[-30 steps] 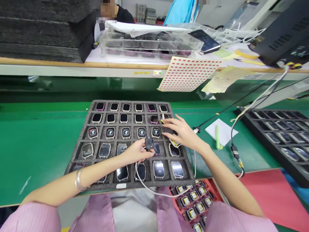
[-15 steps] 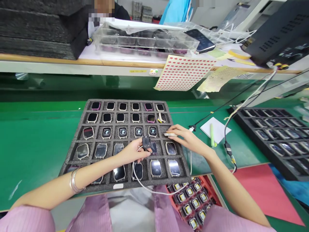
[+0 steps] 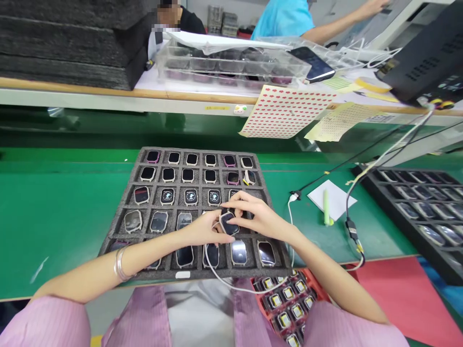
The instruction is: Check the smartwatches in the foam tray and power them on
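Reaching over the tray (image 3: pixel 126 207), your left hand (image 3: pixel 209 229) curls closed on the end of the white cable (image 3: pixel 249 292); beside it, a watch (image 3: pixel 229 225) hangs above the tray, pinched between nearly closed thumb and fingers of your right hand (image 3: pixel 261 218).

In the middle, the left hand (image 3: pixel 211 227) holds a cord (image 3: pixel 253 291) and the right hand (image 3: pixel 262 217) holds a watch (image 3: pixel 229 224) over a tray (image 3: pixel 249 273) of watches (image 3: pixel 191 196).
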`<action>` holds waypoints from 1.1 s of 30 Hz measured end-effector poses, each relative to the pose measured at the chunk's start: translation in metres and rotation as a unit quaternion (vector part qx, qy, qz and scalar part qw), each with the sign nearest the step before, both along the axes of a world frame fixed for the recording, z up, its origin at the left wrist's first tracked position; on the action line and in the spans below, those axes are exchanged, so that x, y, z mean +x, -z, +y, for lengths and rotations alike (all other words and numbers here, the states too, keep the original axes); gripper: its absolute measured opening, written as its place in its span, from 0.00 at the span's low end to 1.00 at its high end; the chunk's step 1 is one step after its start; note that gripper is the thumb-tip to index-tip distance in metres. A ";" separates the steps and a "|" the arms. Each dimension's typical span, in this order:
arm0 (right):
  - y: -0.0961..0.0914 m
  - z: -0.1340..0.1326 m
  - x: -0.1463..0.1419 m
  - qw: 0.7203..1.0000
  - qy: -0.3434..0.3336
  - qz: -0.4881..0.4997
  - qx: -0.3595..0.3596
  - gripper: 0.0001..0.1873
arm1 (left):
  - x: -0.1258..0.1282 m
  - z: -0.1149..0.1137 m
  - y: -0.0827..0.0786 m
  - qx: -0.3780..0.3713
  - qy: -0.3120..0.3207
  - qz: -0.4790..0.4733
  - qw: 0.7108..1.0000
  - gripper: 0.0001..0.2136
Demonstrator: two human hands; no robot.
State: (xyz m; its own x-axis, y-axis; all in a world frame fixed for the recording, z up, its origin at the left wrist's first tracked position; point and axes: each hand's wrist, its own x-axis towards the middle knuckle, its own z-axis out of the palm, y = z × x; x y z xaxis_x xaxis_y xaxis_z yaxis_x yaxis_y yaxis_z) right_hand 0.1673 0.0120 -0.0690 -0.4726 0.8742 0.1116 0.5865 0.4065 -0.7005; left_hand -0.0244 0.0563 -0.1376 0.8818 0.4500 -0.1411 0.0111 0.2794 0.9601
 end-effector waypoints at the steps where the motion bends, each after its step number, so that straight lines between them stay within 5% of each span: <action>1: 0.000 0.000 0.000 1.000 0.005 -0.001 0.013 0.15 | 0.000 0.000 0.000 -0.004 -0.005 -0.001 1.000 0.21; 13: -0.012 -0.019 -0.003 0.988 -0.031 -0.151 -0.028 0.24 | -0.002 0.004 -0.002 -0.002 0.029 -0.037 0.999 0.22; 22: -0.004 -0.012 -0.011 0.992 0.053 -0.104 0.039 0.17 | 0.000 0.003 -0.003 -0.024 0.021 -0.045 0.998 0.20; 33: 0.006 -0.008 -0.019 0.989 0.079 -0.127 0.012 0.20 | 0.001 -0.006 -0.004 -0.018 -0.049 -0.005 0.999 0.16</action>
State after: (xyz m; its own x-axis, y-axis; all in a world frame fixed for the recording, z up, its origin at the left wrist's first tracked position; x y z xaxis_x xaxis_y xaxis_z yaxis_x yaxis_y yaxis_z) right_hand 0.1484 0.0041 -0.0752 -0.3456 0.9379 0.0283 0.8000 0.3103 -0.5135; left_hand -0.0231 0.0506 -0.1335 0.8355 0.5287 -0.1498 -0.0276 0.3126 0.9495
